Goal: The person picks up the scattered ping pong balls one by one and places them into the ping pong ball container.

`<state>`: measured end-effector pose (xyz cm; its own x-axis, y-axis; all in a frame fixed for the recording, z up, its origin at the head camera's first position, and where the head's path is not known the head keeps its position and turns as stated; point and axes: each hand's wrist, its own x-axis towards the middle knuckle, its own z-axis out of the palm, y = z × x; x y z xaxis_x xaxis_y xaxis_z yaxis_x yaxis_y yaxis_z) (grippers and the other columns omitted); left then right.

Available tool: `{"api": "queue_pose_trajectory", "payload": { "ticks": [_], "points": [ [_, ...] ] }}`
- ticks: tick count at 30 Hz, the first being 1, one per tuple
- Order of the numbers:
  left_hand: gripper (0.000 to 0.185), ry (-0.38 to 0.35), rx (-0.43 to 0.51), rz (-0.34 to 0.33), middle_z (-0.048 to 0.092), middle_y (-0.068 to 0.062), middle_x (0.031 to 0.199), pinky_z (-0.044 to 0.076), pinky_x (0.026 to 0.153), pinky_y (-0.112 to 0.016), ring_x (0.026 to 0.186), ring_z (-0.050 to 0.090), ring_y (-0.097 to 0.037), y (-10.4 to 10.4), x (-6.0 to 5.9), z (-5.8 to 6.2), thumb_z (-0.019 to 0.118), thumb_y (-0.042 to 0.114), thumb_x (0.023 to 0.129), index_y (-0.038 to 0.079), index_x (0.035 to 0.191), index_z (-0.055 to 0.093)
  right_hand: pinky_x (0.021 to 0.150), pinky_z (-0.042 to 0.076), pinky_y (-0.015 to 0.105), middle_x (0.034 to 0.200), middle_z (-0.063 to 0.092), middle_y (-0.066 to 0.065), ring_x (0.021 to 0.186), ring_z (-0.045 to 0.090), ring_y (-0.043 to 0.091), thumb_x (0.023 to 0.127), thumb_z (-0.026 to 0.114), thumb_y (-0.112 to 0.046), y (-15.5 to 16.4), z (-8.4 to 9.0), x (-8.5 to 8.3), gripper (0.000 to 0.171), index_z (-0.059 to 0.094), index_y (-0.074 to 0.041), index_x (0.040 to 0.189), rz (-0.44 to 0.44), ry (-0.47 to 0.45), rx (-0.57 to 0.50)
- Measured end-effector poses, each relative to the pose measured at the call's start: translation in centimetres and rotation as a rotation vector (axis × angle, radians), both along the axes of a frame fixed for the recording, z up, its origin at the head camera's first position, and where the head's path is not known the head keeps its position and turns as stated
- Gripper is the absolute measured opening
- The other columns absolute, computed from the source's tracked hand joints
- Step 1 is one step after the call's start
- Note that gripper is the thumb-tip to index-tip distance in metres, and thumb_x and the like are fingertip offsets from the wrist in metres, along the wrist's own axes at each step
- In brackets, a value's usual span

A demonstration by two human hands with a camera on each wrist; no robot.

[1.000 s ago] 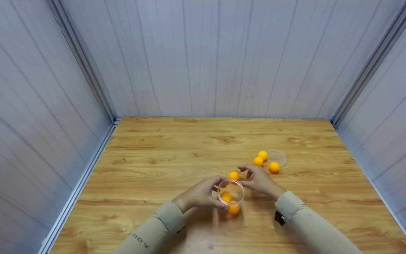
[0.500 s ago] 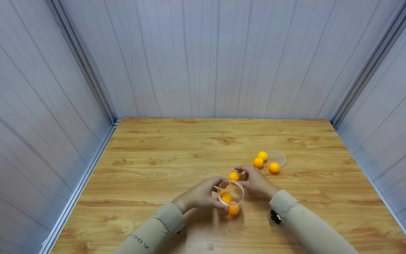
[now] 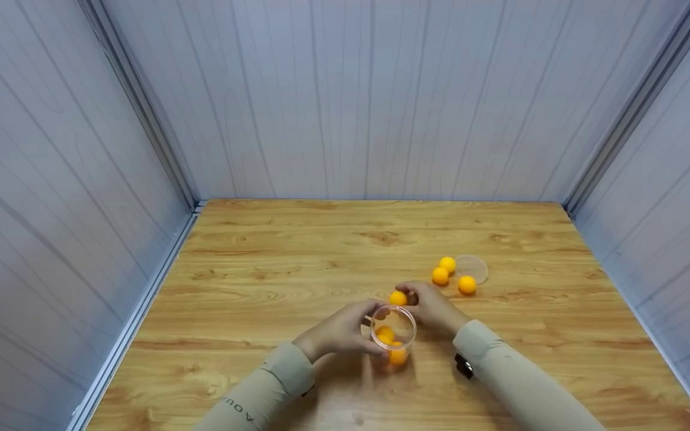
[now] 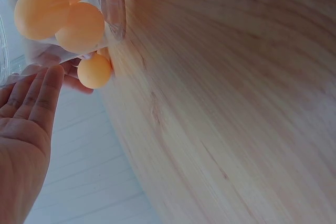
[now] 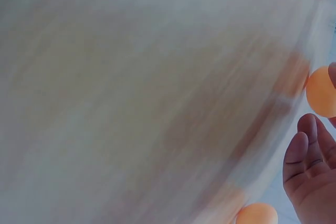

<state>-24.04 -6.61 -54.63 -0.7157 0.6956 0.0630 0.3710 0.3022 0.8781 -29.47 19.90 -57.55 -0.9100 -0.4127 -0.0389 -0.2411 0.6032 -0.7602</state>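
Note:
My left hand [image 3: 342, 332] holds a clear plastic jar [image 3: 403, 323] around its left side, standing uncovered on the table. Orange ping-pong balls [image 3: 384, 335] lie inside it; two show in the head view and three in the left wrist view. Just beyond the jar, my right hand [image 3: 438, 308] has finger and thumb around another ping-pong ball [image 3: 398, 298], which sits on the tabletop. That same ball [image 5: 319, 93] appears between the fingertips at the right edge of the right wrist view. The jar partly covers the right thumb in the head view.
Behind the right hand, three loose ping-pong balls [image 3: 440, 275] lie near a flat clear round lid [image 3: 472, 269]. The wood-grain table [image 3: 261, 257] is bounded by pale panel walls [image 3: 345, 102] at the back and both sides.
My right hand has moved left to the ball behind the jar, and its fingers have come in around it. The left hand and jar have stayed put.

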Motion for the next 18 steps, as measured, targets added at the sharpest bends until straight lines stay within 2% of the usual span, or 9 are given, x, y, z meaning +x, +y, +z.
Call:
{"api": "queue_pose_trajectory", "payload": {
  "ticks": [3,10,18],
  "points": [
    [0.082,-0.006,0.003,-0.001,0.065,-0.019,0.145,0.052,0.116,-0.036,0.135,0.062,-0.037,0.0,0.0,0.0,0.097,0.025,0.084,0.001,0.152,0.055,0.099,0.061,0.049,0.133,0.073,0.020,0.108,0.071,0.026,0.101,0.079,-0.013,0.1,-0.1,-0.1,0.044,0.067,0.004,0.140,0.021,0.018,-0.003],
    [0.082,-0.015,0.002,-0.001,0.064,-0.020,0.146,0.052,0.116,-0.036,0.135,0.062,-0.037,0.1,0.1,0.1,0.096,0.023,0.085,0.001,0.152,0.054,0.089,0.060,0.035,0.122,0.075,0.013,0.100,0.068,0.019,0.101,0.079,-0.014,0.6,-0.2,0.0,0.041,0.069,0.001,0.138,0.017,0.048,-0.002],
    [0.081,-0.018,-0.003,0.004,0.064,-0.019,0.148,0.052,0.117,-0.039,0.136,0.061,-0.036,-0.1,0.2,0.2,0.096,0.025,0.085,0.003,0.151,0.055,0.082,0.053,0.027,0.122,0.074,0.014,0.098,0.065,0.023,0.100,0.079,-0.011,0.9,1.3,0.6,0.043,0.069,0.001,0.139,-0.016,0.097,0.010]
  ]
}}
